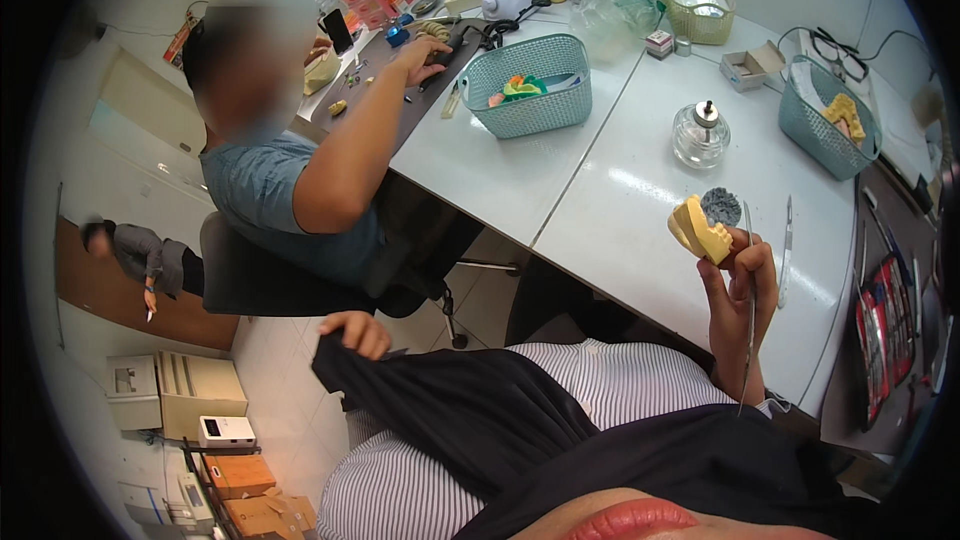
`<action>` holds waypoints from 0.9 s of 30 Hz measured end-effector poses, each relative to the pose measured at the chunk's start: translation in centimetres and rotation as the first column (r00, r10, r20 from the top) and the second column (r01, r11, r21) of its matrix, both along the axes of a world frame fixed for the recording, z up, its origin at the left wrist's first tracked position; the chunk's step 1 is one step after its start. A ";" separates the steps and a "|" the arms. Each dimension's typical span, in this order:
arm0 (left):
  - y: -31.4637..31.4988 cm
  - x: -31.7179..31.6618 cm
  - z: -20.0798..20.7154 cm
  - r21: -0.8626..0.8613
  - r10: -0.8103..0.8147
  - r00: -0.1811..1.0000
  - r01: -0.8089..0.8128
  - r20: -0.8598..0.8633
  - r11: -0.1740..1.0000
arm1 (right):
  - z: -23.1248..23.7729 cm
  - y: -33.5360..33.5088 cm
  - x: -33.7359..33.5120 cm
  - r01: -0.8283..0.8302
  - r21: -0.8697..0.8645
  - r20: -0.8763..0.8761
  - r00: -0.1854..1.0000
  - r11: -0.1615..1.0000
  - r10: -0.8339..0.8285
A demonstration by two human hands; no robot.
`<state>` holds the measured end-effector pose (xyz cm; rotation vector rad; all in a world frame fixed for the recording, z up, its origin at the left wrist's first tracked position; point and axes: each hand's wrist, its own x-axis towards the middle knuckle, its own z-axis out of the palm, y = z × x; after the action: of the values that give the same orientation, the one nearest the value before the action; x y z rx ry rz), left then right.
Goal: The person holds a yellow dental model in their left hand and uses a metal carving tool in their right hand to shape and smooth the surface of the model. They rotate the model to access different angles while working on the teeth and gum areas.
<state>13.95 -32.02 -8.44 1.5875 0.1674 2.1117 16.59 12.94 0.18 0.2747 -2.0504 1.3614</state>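
Observation:
My right hand [742,285] is raised over the table's front edge, its fingers closed round a yellow plaster dental cast [695,230]. The same fingers also grip a thin metal hand instrument [750,325], which points down toward my lap. Off to the left, my left hand [362,333] has its fingers curled over the edge of a black cloth [470,385] draped across my striped shirt, holding it out. Just behind the cast lies a grey crumbly lump [721,206]. A slim knife-like metal tool [787,252] rests on the white tabletop beside my right hand.
A glass spirit burner [702,135] stands beyond the cast. Teal baskets [530,85] sit on the table, the right one [830,125] holding yellow casts. A red tool roll [885,340] lies far right. A co-worker [290,160] sits at the left; another person [150,260] stands behind.

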 end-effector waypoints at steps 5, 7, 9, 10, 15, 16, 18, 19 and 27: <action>3.1 5.4 20.3 0.245 0.053 0.974 0.003 -0.220 0.970 | 0.5 -1.1 0.1 -0.056 -0.038 -0.003 0.998 0.998 0.056; 4.5 6.6 24.8 0.290 0.072 0.917 0.049 -0.393 0.956 | 0.6 -1.2 0.0 -0.084 -0.039 -0.026 0.996 0.996 0.083; 5.6 6.4 26.2 0.382 0.142 0.849 0.074 -0.508 0.921 | 0.4 -0.6 -0.2 -0.082 -0.014 -0.044 0.996 0.997 0.081; 6.5 6.3 27.2 0.424 0.192 0.813 0.073 -0.550 0.903 | 0.6 -0.3 -0.3 -0.088 -0.010 -0.055 0.995 0.996 0.087; 9.2 3.2 26.2 0.597 0.527 0.766 -0.239 -0.370 0.766 | 0.9 -0.3 0.0 -0.134 0.043 -0.124 0.983 0.990 0.138; 9.8 1.7 25.0 0.327 0.569 0.772 -0.479 -0.284 0.814 | 1.1 -0.6 0.1 -0.147 0.036 -0.138 0.979 0.988 0.151; 12.2 -2.2 19.3 -0.260 0.756 0.639 -0.762 -0.145 0.594 | 1.0 -0.4 -0.1 -0.132 0.058 -0.150 0.979 0.990 0.139; 16.7 -3.7 16.4 -0.512 0.832 0.464 -0.816 -0.303 0.268 | 0.6 0.3 -0.2 -0.100 0.099 -0.118 0.987 0.990 0.111; 27.5 -5.2 8.1 -0.754 0.350 0.925 -0.123 0.149 0.645 | 1.0 -0.1 0.2 -0.144 0.164 -0.030 0.988 0.976 0.151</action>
<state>8.78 -4.55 -0.36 0.7873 1.0480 2.0206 16.82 12.89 1.18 0.5314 -2.1432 1.2646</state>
